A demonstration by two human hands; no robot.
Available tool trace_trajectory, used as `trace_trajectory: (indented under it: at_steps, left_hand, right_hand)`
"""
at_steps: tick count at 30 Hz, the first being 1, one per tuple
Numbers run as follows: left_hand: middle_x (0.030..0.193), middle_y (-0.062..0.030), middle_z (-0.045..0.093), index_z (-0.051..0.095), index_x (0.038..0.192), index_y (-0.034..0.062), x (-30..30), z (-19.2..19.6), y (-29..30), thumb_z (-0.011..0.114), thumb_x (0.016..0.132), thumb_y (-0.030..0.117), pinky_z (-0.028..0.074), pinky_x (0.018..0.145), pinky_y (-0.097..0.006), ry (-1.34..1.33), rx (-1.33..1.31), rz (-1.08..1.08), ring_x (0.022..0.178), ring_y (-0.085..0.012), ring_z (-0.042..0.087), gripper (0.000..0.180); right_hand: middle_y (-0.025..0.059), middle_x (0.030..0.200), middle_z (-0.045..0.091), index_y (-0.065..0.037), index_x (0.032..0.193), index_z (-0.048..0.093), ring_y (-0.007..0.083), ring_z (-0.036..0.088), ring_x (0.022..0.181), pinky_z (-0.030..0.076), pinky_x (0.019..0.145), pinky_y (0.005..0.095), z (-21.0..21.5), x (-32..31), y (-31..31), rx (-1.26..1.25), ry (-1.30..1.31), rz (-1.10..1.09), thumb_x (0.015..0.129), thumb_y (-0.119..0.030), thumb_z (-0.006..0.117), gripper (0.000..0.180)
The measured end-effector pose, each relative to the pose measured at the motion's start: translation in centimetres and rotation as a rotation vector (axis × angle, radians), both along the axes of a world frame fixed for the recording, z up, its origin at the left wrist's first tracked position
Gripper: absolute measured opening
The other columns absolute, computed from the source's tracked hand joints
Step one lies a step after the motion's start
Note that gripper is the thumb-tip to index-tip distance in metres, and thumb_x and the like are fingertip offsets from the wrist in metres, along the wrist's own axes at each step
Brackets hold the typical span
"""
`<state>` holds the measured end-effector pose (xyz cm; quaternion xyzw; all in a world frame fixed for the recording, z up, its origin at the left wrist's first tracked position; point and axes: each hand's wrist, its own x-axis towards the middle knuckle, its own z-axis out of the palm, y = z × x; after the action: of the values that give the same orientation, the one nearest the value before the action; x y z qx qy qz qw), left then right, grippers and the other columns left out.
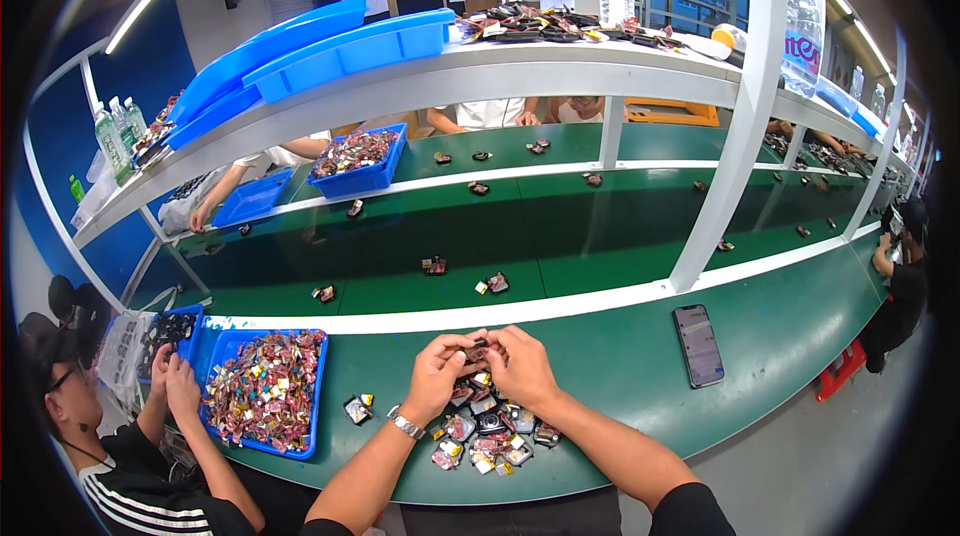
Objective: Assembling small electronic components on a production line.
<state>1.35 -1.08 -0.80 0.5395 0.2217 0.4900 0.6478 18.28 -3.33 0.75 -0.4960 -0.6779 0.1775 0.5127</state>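
A small dark part (477, 351) is held between the fingertips of the left hand (437, 373) and the right hand (519, 366), above a pile of small assemblies (487, 436) heaped near the front edge of the green table (610, 376). A smartphone (698, 346) is laid near the table's back edge, right of the hands. Toward the table's left end, a blue tray (322, 386) is filled with small components (265, 391), and a co-worker (120, 466) is seen beside it.

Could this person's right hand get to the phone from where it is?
Likely yes: the phone lies to the right of the right hand on the green table, with nothing visible standing between them. That hand looks busy, though, holding a small dark part with the left hand.
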Motion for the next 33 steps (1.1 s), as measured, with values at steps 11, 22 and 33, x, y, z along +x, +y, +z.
trace_trajectory:
  at_steps: [11,22,33]
  left_hand:
    - [0.138,-0.0205,0.05,0.052,0.114,0.0039,-0.2,-0.8,0.4,0.055,0.098,0.011,0.051,0.099,-0.05,-0.164,-0.108,-0.074,0.122,-0.0317,0.055,0.018]
    - [0.141,-0.0188,0.047,0.049,0.118,0.0012,-0.2,-0.2,0.3,0.045,0.101,0.005,0.051,0.101,-0.046,-0.142,-0.161,-0.019,0.123,-0.0275,0.055,0.019]
    - [0.141,-0.0172,0.049,0.05,0.119,0.0011,-0.1,-0.3,0.3,0.041,0.102,0.004,0.053,0.098,-0.039,-0.041,-0.107,-0.003,0.12,-0.0235,0.057,0.019]
  right_hand:
    - [0.0153,0.09,0.063,0.002,0.1,0.064,0.0295,0.067,0.077,0.055,0.069,0.0381,0.6,0.1,-0.7,-0.061,0.072,0.053,0.082,-0.004,0.065,0.018]
    - [0.0119,0.09,0.059,-0.003,0.101,0.065,0.0295,0.065,0.078,0.053,0.07,0.0386,0.8,0.0,-0.4,0.058,0.031,0.049,0.081,-0.003,0.067,0.02]
    - [0.0093,0.088,0.06,-0.003,0.092,0.066,0.0278,0.062,0.082,0.053,0.072,0.0375,0.3,1.5,0.4,0.223,-0.246,0.144,0.08,-0.003,0.069,0.013]
